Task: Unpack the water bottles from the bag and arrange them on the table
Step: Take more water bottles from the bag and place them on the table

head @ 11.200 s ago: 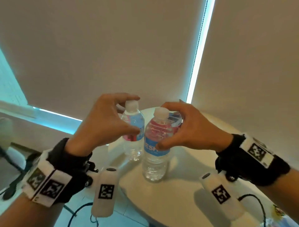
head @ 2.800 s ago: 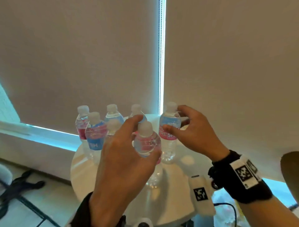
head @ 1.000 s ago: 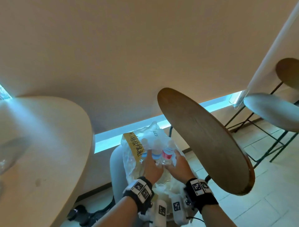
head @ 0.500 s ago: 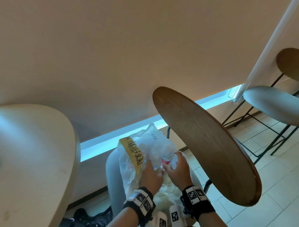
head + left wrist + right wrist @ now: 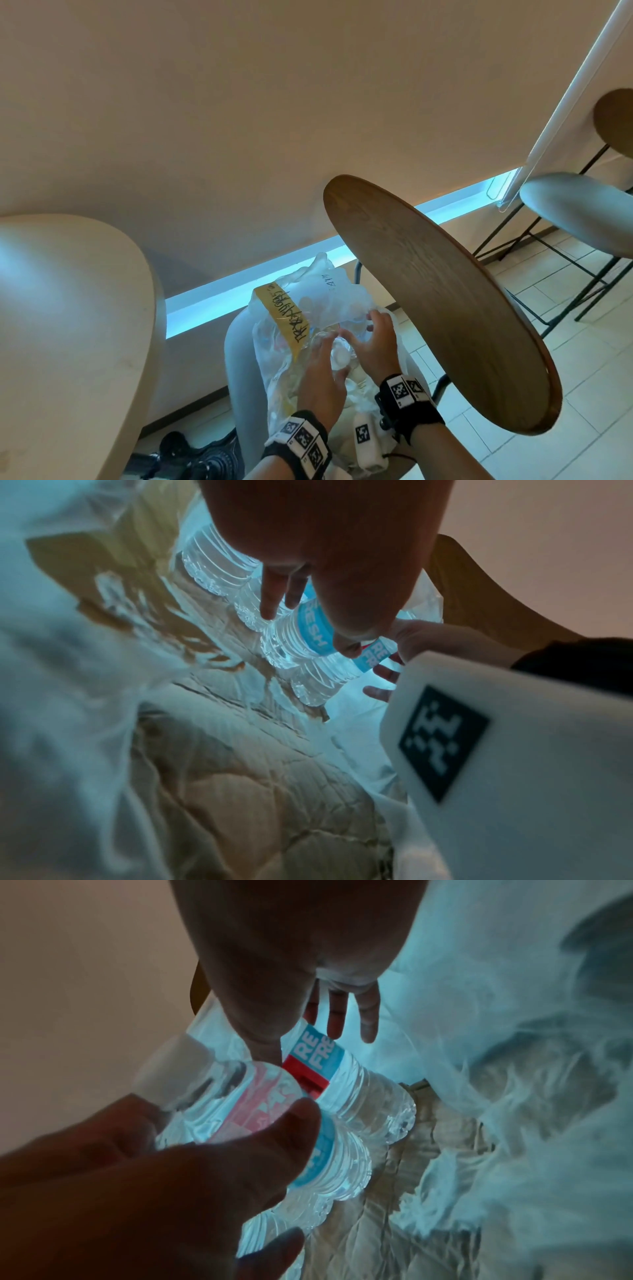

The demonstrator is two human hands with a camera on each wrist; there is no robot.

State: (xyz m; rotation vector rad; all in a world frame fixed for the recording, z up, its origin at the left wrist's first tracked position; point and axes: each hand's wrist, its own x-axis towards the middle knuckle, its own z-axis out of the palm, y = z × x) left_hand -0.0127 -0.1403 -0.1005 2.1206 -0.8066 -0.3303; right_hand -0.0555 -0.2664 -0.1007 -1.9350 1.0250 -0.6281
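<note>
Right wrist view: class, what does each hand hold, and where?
Left hand grips a clear plastic water bottle around its labelled shoulder. Right hand reaches for a second bottle; whether it holds it cannot be told.

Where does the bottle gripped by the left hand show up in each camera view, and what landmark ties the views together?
Head: the bottle is at bottom centre, between the two hands, blurred.
Left wrist: upper centre, blue label under the thumb.
Right wrist: left of centre, white cap pointing up-left, the left hand gripping it.
Shared landmark: the clear plastic bag around it, seen in all three.
</note>
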